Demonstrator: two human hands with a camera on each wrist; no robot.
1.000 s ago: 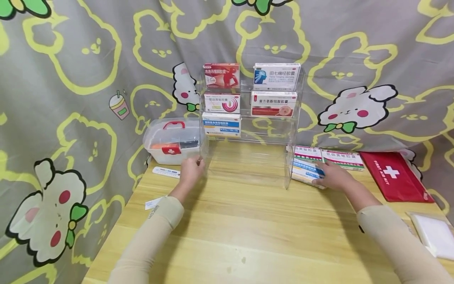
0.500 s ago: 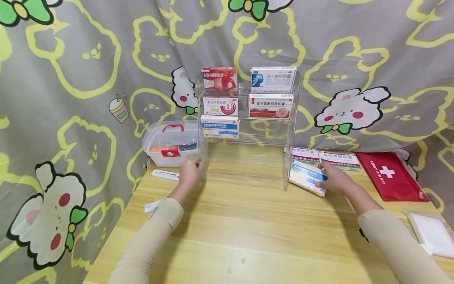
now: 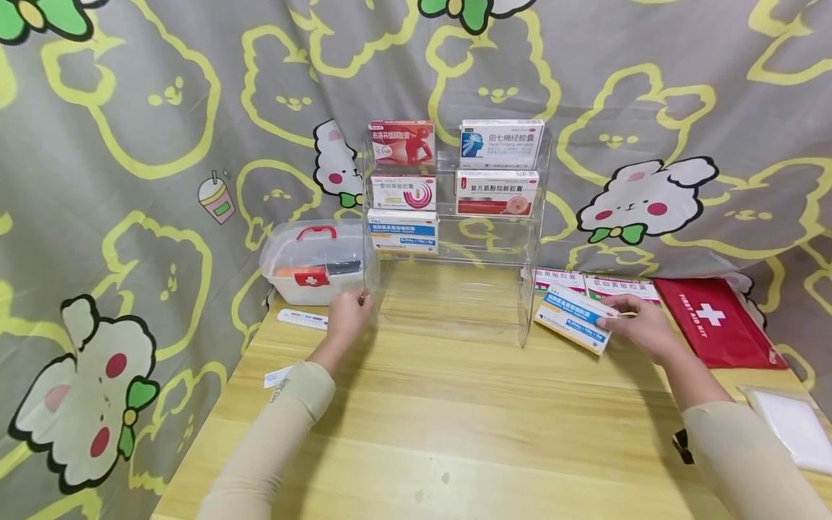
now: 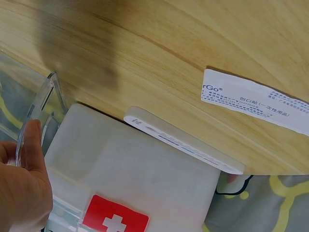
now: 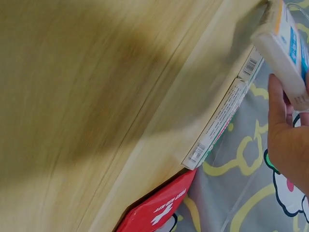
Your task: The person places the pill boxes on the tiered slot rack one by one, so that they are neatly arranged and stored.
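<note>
The right hand (image 3: pixel 640 328) pinches a blue-and-white box (image 3: pixel 575 318) by its end, thumb on top and fingers beneath, holding it tilted and off the table (image 3: pixel 455 404) just right of the clear rack (image 3: pixel 455 217) and in front of two flat boxes (image 3: pixel 594 285). The left hand (image 3: pixel 347 314) rests on the rack's left wall with fingers fairly straight against the edge (five boxes already stand on its shelves), with a white case (image 3: pixel 312 260) and a thermometer (image 3: pixel 304 318) just beside it.
</note>
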